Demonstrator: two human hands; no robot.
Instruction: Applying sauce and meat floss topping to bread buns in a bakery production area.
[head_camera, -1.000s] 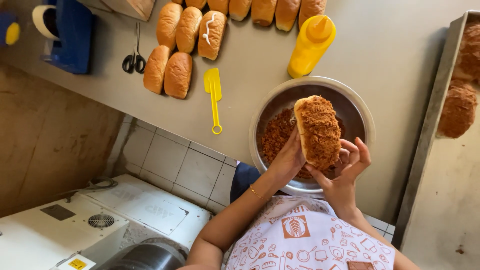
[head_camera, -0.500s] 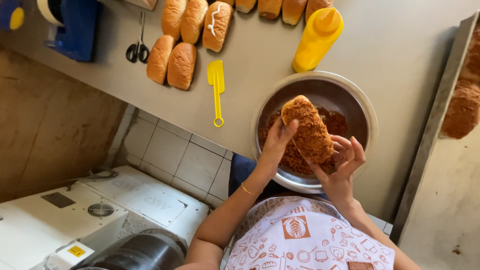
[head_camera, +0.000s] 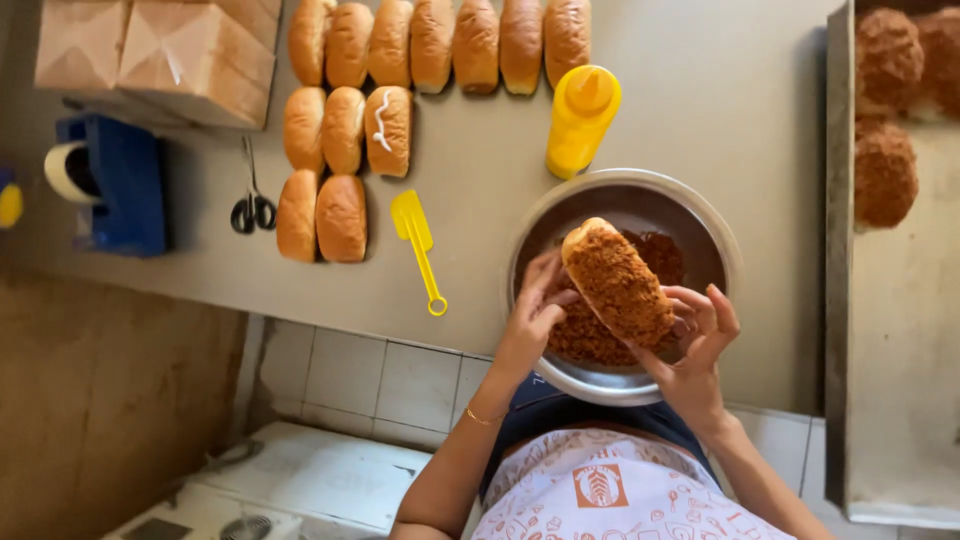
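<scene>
1. A crumb-coated bun (head_camera: 618, 283) is held tilted above the metal bowl (head_camera: 722, 238) of brown crumbs.
2. The left hand (head_camera: 533, 310) cups its left side, fingers curled against it.
3. The right hand (head_camera: 700, 330) supports it from below, fingers spread.
4. A yellow squeeze bottle (head_camera: 582, 118) and a yellow spatula (head_camera: 418, 245) lie near.

Bakery prep kitchen, rows of plain buns (head_camera: 400, 90) on a worktop (head_camera: 700, 90), coated buns on a baking tray (head_camera: 838, 300), tiled wall (head_camera: 350, 375)
</scene>
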